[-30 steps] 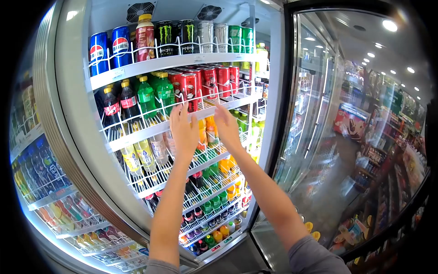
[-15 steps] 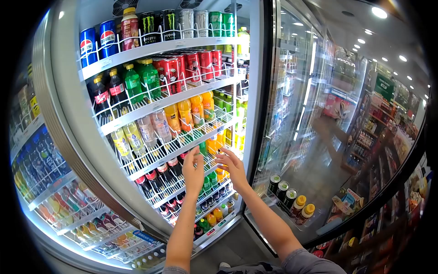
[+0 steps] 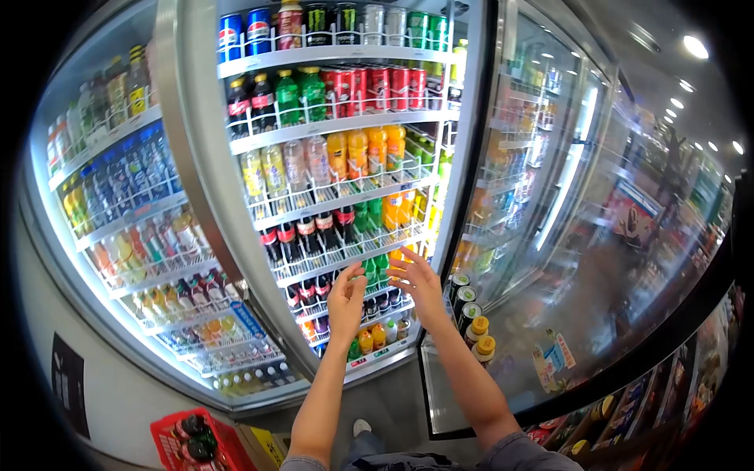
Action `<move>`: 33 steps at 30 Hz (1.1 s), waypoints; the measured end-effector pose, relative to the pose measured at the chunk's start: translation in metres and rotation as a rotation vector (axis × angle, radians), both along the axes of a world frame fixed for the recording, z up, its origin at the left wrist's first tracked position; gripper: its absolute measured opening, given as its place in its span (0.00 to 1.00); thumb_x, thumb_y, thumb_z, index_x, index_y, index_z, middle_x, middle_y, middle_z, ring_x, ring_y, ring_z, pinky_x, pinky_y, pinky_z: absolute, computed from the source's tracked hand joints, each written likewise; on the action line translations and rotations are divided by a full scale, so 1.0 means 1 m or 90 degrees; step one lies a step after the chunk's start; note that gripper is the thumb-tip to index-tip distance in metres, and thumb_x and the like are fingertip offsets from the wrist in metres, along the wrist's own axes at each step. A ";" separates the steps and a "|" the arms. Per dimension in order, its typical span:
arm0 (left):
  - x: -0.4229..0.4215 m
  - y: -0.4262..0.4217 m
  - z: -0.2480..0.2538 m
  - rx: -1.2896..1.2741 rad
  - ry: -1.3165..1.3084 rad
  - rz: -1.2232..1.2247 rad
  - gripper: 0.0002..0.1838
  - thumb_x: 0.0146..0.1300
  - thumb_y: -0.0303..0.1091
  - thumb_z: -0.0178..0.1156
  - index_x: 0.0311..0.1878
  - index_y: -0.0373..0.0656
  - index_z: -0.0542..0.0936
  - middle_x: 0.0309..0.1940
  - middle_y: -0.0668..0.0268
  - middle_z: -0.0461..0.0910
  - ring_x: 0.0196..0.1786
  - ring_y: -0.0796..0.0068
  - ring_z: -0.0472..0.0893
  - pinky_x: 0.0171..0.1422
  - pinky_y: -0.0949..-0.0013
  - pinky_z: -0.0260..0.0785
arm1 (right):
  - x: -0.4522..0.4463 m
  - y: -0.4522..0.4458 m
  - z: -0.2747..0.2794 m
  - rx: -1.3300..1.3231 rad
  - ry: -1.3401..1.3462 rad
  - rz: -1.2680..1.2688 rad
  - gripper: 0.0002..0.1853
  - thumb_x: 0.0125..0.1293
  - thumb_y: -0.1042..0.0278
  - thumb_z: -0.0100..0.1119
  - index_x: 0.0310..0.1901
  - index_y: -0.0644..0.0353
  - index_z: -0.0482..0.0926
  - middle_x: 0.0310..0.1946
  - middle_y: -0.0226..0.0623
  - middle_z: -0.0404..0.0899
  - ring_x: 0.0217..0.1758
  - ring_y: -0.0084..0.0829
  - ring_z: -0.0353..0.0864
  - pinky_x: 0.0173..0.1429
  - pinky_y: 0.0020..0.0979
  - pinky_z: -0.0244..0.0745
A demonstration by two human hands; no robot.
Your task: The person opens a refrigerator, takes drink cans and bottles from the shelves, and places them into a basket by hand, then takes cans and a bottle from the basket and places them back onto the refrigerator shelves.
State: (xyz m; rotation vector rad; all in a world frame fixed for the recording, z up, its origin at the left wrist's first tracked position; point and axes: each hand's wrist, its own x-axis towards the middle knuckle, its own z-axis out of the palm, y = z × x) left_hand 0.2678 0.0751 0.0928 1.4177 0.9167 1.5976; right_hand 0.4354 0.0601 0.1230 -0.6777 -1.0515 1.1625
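Note:
My left hand [image 3: 345, 302] is raised before an open drinks cooler, fingers loosely curved and holding nothing. Beside it, my right hand [image 3: 419, 286] has its fingers spread, also without an object. A gap separates the two hands. Behind them are wire shelves with green bottles [image 3: 377, 271]. Dark cola bottles [image 3: 308, 235] with red labels stand on the shelf above and to the left. Higher up are orange drink bottles [image 3: 378, 147] and red cans [image 3: 379, 88]. Neither hand appears to touch a bottle or shelf.
The glass door [image 3: 550, 259] stands open on the right. Dark cans [image 3: 466, 302] and yellow-capped bottles [image 3: 481, 345] are near its lower edge. A red basket [image 3: 161, 443] with dark bottles sits on the floor at lower left, beside a yellow-edged box [image 3: 265, 446].
The camera view has turned left and down, bringing the red basket into sight. Both hands stay raised and empty, a little lower and farther right in the picture.

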 end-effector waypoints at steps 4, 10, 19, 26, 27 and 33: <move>-0.023 -0.050 -0.005 -0.018 0.006 0.057 0.19 0.70 0.32 0.59 0.63 0.42 0.75 0.52 0.65 0.80 0.45 0.81 0.78 0.51 0.75 0.71 | 0.002 -0.008 0.003 -0.006 0.001 0.032 0.27 0.75 0.56 0.50 0.69 0.61 0.66 0.57 0.45 0.77 0.56 0.36 0.81 0.60 0.37 0.77; -0.084 -0.102 0.002 -0.036 -0.010 0.146 0.19 0.71 0.32 0.58 0.63 0.40 0.75 0.53 0.64 0.79 0.49 0.77 0.79 0.57 0.73 0.69 | -0.085 -0.032 0.022 0.023 0.068 0.197 0.22 0.76 0.58 0.49 0.63 0.66 0.70 0.53 0.46 0.79 0.53 0.35 0.82 0.57 0.35 0.80; -0.195 -0.166 -0.010 -0.051 -0.054 0.321 0.19 0.71 0.33 0.59 0.63 0.39 0.75 0.51 0.63 0.80 0.48 0.78 0.79 0.53 0.74 0.71 | -0.208 -0.058 -0.009 -0.009 -0.026 0.342 0.21 0.75 0.61 0.53 0.62 0.66 0.71 0.51 0.46 0.79 0.51 0.34 0.82 0.54 0.34 0.81; -0.261 -0.211 -0.028 -0.081 -0.083 0.401 0.19 0.71 0.35 0.58 0.63 0.41 0.75 0.53 0.60 0.80 0.51 0.73 0.80 0.55 0.71 0.71 | -0.268 -0.064 -0.017 0.006 -0.079 0.415 0.20 0.73 0.64 0.56 0.63 0.63 0.71 0.53 0.43 0.80 0.52 0.31 0.82 0.56 0.32 0.79; -0.268 -0.216 -0.030 -0.077 -0.088 0.406 0.19 0.71 0.34 0.59 0.63 0.39 0.75 0.53 0.59 0.80 0.50 0.75 0.80 0.56 0.72 0.70 | -0.278 -0.066 -0.019 0.013 -0.087 0.424 0.20 0.73 0.65 0.56 0.63 0.63 0.71 0.53 0.42 0.80 0.52 0.31 0.82 0.56 0.32 0.79; -0.315 -0.247 -0.049 -0.081 -0.123 0.462 0.20 0.70 0.35 0.60 0.62 0.38 0.75 0.52 0.60 0.80 0.49 0.78 0.79 0.55 0.75 0.69 | -0.343 -0.088 -0.021 0.047 -0.119 0.520 0.21 0.72 0.66 0.57 0.63 0.63 0.72 0.52 0.42 0.80 0.52 0.31 0.82 0.55 0.32 0.79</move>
